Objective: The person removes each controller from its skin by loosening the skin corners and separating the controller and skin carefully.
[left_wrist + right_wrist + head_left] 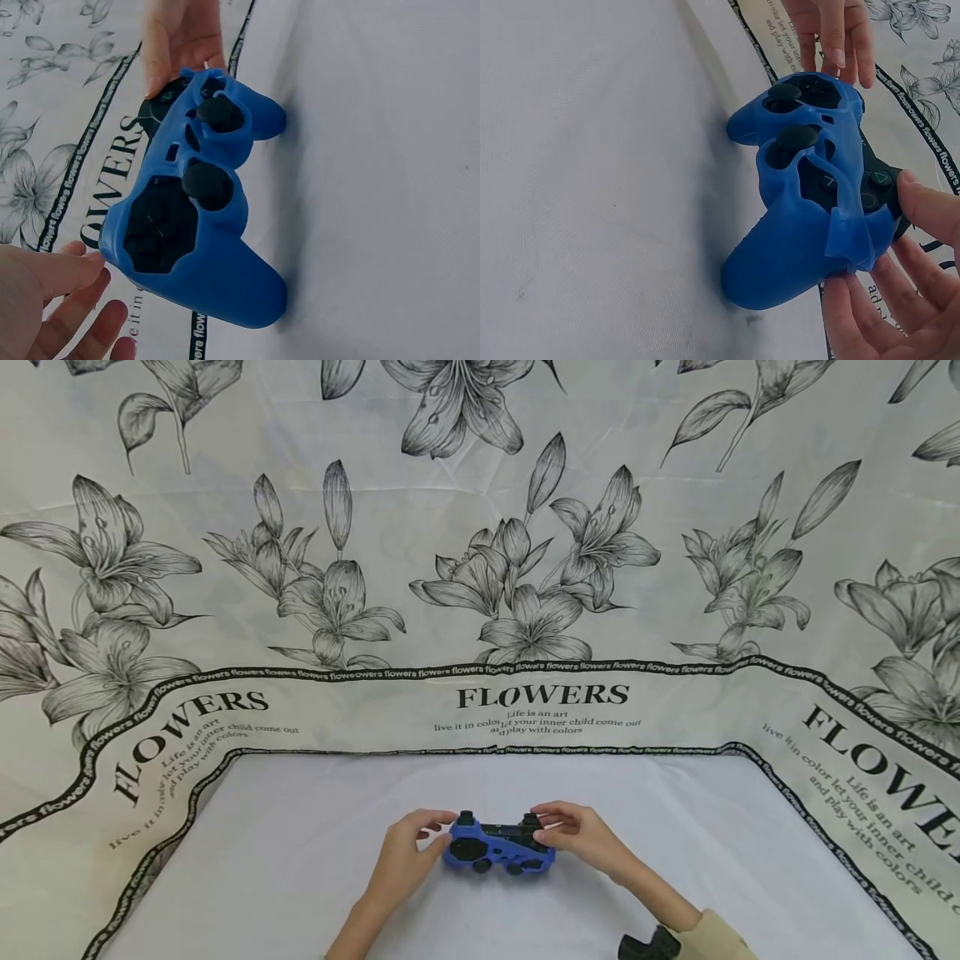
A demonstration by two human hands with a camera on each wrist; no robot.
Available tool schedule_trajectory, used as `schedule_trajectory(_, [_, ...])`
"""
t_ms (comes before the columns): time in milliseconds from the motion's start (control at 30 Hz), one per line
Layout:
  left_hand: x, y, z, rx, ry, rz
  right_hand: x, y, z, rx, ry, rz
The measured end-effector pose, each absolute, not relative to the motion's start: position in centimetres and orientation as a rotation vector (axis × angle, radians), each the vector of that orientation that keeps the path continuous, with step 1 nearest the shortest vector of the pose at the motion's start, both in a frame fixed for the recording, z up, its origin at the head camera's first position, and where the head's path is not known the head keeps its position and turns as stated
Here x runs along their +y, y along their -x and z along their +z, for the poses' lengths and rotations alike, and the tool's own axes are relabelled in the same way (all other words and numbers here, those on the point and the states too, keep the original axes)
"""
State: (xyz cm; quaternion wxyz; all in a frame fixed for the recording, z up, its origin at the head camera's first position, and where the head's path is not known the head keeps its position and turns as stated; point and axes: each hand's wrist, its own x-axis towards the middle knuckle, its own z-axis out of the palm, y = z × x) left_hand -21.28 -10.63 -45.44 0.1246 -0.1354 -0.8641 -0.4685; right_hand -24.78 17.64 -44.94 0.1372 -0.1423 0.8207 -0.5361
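Observation:
A black game controller (870, 180) sits partly inside a blue rubbery cover (225, 277). At its right end the cover is bunched off the face, baring the triangle button; the left end is covered around the directional pad (159, 229). My left hand (402, 853) pinches the controller's upper left corner between thumb and fingers. With the thumb on the bare black face and fingers behind, my right hand (588, 839) grips the upper right end. Both thumbsticks poke through the cover. The grips point down toward the white table; whether they touch it, I cannot tell.
White cloth covers the tabletop (300, 827). A curtain (525, 706) printed with flowers and lettering borders it behind and on both sides. Near the bottom edge, a black device (648, 943) sits at my right wrist beside a beige sleeve (716, 937).

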Motion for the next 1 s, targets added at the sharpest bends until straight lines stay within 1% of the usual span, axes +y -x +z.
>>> schedule_trajectory(167, [-10.1,21.9,-43.6,-2.521,0.506,-1.266,17.7,24.5,-44.6,2.359,0.395,-1.551])
schedule_trajectory(333, [-9.8,22.7,-41.8,-2.634,0.769,-1.123,17.4,24.3,-44.6,2.373,0.394,-1.558])
schedule_trajectory(500, [-9.3,23.4,-41.2,-2.769,0.988,-0.987,17.3,24.3,-44.8,2.364,0.37,-1.575])
schedule_trajectory(833, [-8.5,24.6,-41.5,-2.797,1.126,-0.91,17.2,24.3,-44.9,2.329,0.386,-1.595])
schedule_trajectory(1000, [-8.2,25.3,-41.5,-2.841,1.149,-0.894,17.2,24.3,-44.8,2.324,0.379,-1.596])
